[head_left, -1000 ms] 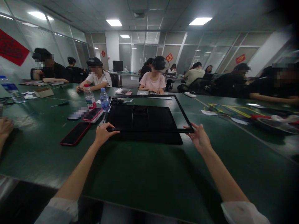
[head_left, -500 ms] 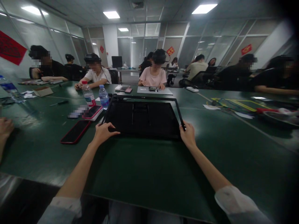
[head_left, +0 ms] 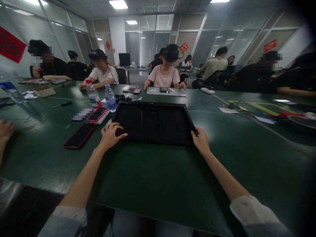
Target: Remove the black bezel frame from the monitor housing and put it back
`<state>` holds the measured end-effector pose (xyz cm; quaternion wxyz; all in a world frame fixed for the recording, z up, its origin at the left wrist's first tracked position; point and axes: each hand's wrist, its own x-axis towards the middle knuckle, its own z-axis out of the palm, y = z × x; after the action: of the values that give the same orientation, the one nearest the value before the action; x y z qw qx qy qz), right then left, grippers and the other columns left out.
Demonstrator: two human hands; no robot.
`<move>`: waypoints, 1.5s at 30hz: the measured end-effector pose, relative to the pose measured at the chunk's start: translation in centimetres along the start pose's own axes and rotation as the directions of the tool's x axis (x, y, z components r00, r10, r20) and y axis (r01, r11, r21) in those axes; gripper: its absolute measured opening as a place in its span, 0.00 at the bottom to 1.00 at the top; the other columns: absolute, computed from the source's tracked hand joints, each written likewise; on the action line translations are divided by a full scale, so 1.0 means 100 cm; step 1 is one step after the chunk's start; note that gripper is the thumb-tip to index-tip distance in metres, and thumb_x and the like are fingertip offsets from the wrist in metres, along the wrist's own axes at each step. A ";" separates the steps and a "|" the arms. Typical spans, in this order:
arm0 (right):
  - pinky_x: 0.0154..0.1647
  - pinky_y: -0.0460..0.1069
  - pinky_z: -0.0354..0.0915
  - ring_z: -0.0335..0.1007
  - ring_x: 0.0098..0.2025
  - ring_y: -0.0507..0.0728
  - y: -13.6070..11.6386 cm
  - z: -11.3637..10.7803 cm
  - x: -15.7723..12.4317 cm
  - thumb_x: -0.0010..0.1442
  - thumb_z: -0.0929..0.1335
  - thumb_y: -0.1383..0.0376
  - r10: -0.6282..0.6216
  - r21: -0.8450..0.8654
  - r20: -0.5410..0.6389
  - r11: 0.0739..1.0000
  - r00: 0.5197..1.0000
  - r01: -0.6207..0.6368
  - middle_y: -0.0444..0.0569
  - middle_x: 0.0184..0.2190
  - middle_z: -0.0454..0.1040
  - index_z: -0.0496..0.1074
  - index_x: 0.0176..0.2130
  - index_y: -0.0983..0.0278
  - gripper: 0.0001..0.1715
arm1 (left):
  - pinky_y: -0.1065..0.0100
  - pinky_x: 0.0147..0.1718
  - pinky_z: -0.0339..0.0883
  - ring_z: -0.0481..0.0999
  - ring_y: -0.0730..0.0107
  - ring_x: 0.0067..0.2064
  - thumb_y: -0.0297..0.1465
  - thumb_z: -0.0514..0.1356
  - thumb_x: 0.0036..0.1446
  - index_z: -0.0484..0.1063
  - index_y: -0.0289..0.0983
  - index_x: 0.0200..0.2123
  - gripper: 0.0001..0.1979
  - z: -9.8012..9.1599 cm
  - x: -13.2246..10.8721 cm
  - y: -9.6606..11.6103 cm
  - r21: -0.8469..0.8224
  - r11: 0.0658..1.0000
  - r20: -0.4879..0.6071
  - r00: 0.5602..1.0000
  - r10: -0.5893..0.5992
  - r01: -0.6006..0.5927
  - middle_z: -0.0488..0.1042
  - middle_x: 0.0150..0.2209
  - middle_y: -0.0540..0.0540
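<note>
A thin black monitor bezel (head_left: 168, 104) lies over a shallow black monitor back cover (head_left: 153, 128) on the green table, the two nearly lined up. My left hand (head_left: 110, 135) is at the near left corner, its fingers on the left side and the thumb curved over the front edge. On the right side, my right hand (head_left: 200, 140) pinches the bezel near its front corner, thumb on the inner side. Part of the bezel's left side is hidden behind my left hand.
Left of the cover are a red-edged phone (head_left: 79, 135), another phone (head_left: 98, 115) and two bottles (head_left: 110, 98). Dark cables (head_left: 124, 97) lie behind it. Yellow cables (head_left: 259, 107) lie to the right. A co-worker (head_left: 165, 74) sits opposite with a grey mat (head_left: 177, 92); another person's hand (head_left: 6, 129) rests at left.
The bezel's far side has come down onto the back cover, closing the gap between them. Both hands have stayed near the same corners. The view has tilted slightly downward.
</note>
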<state>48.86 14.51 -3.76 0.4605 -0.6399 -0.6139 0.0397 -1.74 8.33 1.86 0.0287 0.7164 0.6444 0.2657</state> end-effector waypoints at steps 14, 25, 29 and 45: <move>0.57 0.63 0.69 0.75 0.51 0.65 0.009 0.001 -0.002 0.53 0.68 0.56 0.139 0.146 0.026 0.979 0.990 -0.141 0.60 0.50 0.78 0.73 0.57 0.67 0.34 | 0.55 0.54 0.70 0.79 0.48 0.54 0.46 0.58 0.63 0.76 0.38 0.58 0.26 0.016 0.016 -0.044 -0.150 0.917 -0.124 0.913 -0.389 0.371 0.80 0.54 0.37; 0.62 0.64 0.66 0.72 0.58 0.67 0.004 -0.005 -0.004 0.60 0.65 0.53 0.066 0.129 0.070 0.989 0.995 -0.075 0.59 0.57 0.75 0.72 0.62 0.67 0.35 | 0.56 0.53 0.69 0.79 0.48 0.53 0.45 0.56 0.64 0.76 0.39 0.58 0.25 0.013 0.014 -0.037 -0.090 0.928 -0.130 0.920 -0.370 0.361 0.81 0.51 0.37; 0.59 0.63 0.68 0.74 0.55 0.67 0.003 -0.005 -0.005 0.60 0.65 0.53 0.060 0.118 0.068 0.991 0.996 -0.068 0.59 0.55 0.77 0.71 0.62 0.66 0.35 | 0.56 0.54 0.69 0.79 0.49 0.53 0.44 0.55 0.66 0.76 0.37 0.59 0.25 0.011 0.014 -0.033 -0.068 0.929 -0.129 0.920 -0.370 0.364 0.80 0.53 0.36; 0.55 0.64 0.70 0.75 0.52 0.67 0.012 -0.003 -0.004 0.61 0.64 0.50 0.074 0.053 0.065 0.996 0.995 -0.078 0.58 0.50 0.78 0.71 0.62 0.63 0.35 | 0.56 0.53 0.69 0.79 0.48 0.54 0.40 0.52 0.68 0.73 0.35 0.59 0.23 0.009 0.018 -0.030 0.074 0.924 -0.123 0.923 -0.366 0.376 0.80 0.52 0.34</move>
<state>49.80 14.25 -4.56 0.4568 -0.6482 -0.6019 0.0943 -4.03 10.78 0.54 0.0093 0.5668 0.7811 0.2619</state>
